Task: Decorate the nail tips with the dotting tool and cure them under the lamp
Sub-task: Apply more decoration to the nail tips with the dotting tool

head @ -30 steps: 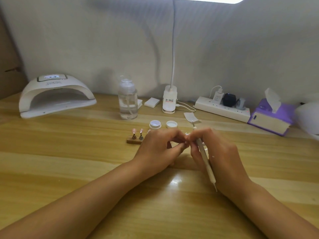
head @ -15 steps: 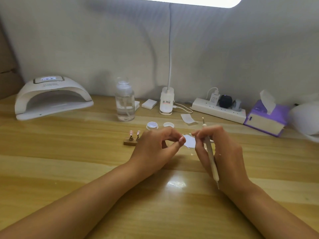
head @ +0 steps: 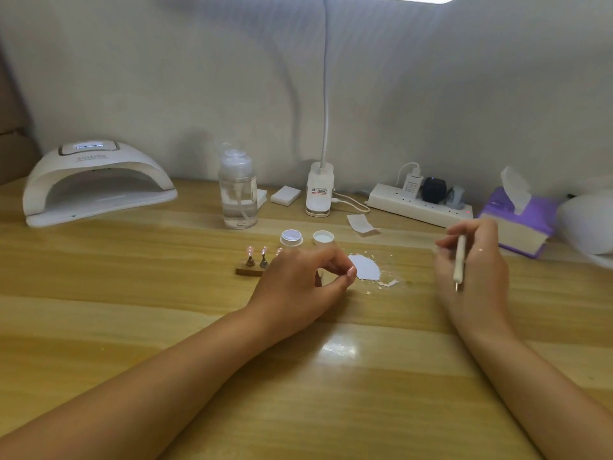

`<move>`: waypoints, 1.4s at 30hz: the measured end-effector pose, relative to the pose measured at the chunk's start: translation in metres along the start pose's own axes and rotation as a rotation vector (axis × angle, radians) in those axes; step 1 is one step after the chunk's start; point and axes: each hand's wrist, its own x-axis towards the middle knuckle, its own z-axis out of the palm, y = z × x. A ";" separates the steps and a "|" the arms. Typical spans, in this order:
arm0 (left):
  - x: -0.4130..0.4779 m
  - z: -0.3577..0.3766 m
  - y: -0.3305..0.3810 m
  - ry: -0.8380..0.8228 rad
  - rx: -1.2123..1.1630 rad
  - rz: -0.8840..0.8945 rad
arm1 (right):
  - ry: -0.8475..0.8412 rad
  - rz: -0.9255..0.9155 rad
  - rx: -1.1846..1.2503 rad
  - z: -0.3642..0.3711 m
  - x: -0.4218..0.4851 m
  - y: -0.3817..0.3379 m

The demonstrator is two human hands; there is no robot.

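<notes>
White dotting tool [head: 459, 260] gripped in right hand [head: 474, 273], left hand [head: 298, 283] beside paper [head: 365, 267]

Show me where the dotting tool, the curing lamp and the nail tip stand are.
dotting tool [head: 459, 262], head view, middle of its white shaft.
curing lamp [head: 99, 166], head view, front of its white dome.
nail tip stand [head: 248, 271], head view, its wooden base.

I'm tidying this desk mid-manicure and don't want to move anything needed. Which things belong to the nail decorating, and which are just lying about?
For the job: dotting tool, held in the right hand; nail tips on their stand; curing lamp; two small pots, likely.
Lying about: pump bottle; power strip; tissue box; white pads; paper slip.
</notes>
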 end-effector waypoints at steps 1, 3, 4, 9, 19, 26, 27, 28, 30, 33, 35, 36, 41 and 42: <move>0.000 0.000 0.000 -0.006 0.011 -0.001 | -0.039 0.068 -0.011 0.000 0.000 0.003; 0.001 0.000 -0.001 -0.023 0.027 -0.011 | -0.032 0.121 0.000 0.001 0.000 0.002; 0.002 0.000 -0.001 -0.032 0.032 -0.018 | 0.004 0.105 0.026 0.002 0.000 -0.001; 0.002 0.001 -0.002 -0.072 0.042 -0.045 | 0.053 0.091 0.252 0.008 -0.004 -0.018; 0.002 0.001 -0.003 -0.123 0.049 -0.055 | -0.275 0.430 0.330 0.019 -0.010 -0.016; 0.002 0.000 -0.002 -0.150 0.045 -0.066 | -0.355 0.426 0.196 0.019 -0.011 -0.019; 0.002 0.000 -0.002 -0.152 0.049 -0.067 | -0.366 0.427 0.191 0.019 -0.011 -0.019; 0.002 0.000 -0.001 -0.154 0.055 -0.068 | -0.373 0.423 0.188 0.019 -0.011 -0.019; 0.002 0.000 -0.001 -0.159 0.067 -0.067 | -0.385 0.402 0.170 0.020 -0.012 -0.019; 0.003 0.000 0.000 -0.163 0.069 -0.060 | -0.400 0.371 0.123 0.020 -0.013 -0.020; 0.002 0.000 0.001 -0.165 0.073 -0.051 | -0.379 0.371 0.127 0.019 -0.013 -0.021; 0.002 0.000 0.001 -0.163 0.076 -0.048 | -0.374 0.367 0.117 0.018 -0.013 -0.022; 0.001 -0.001 0.002 -0.163 0.075 -0.052 | -0.337 0.350 0.121 0.017 -0.012 -0.024; 0.001 -0.001 0.002 -0.166 0.073 -0.052 | -0.293 0.363 0.180 0.016 -0.012 -0.025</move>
